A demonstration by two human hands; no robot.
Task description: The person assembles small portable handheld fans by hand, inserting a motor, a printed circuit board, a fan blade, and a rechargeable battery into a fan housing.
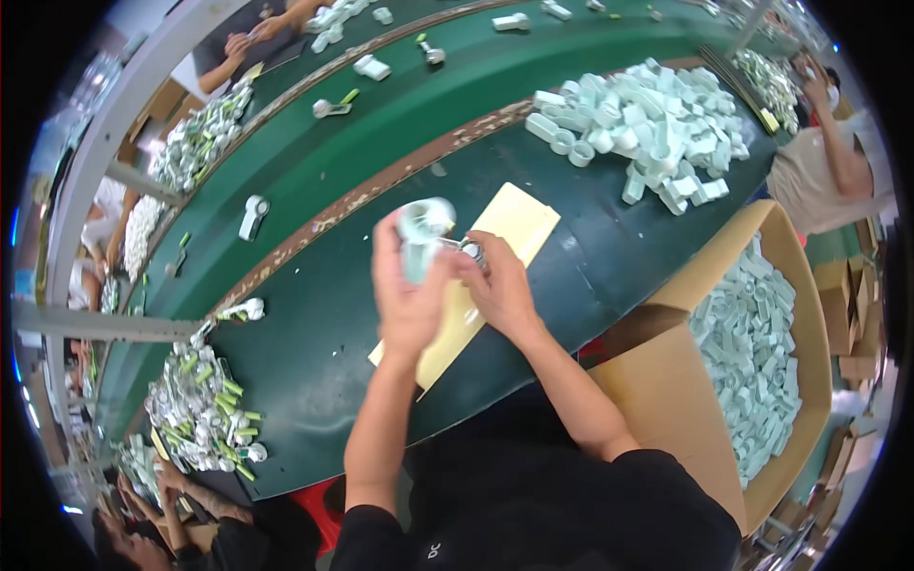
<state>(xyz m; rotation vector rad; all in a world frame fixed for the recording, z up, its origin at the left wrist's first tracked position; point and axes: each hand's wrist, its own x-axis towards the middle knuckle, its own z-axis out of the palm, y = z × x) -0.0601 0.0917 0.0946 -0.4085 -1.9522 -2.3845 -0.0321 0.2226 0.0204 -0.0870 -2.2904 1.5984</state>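
My left hand [407, 309] is closed on a pale green plastic housing [426, 221] with a round, ring-like end, blurred by motion. Close beside it, my right hand [500, 290] pinches a small round part [471, 250], grey and shiny, whose kind I cannot make out. Both hands meet above a yellow sheet [509, 214] lying on the dark green worktable [314, 381]. Whether the two parts touch is hidden by my fingers.
Pale green housings [657, 124] are heaped at the far right, and more fill a cardboard box [809, 381] beside me. White assemblies with green pieces [200, 404] lie at the left. Beyond a worn ledge [333, 214] runs a green conveyor [400, 124] with scattered parts. Co-workers sit around.
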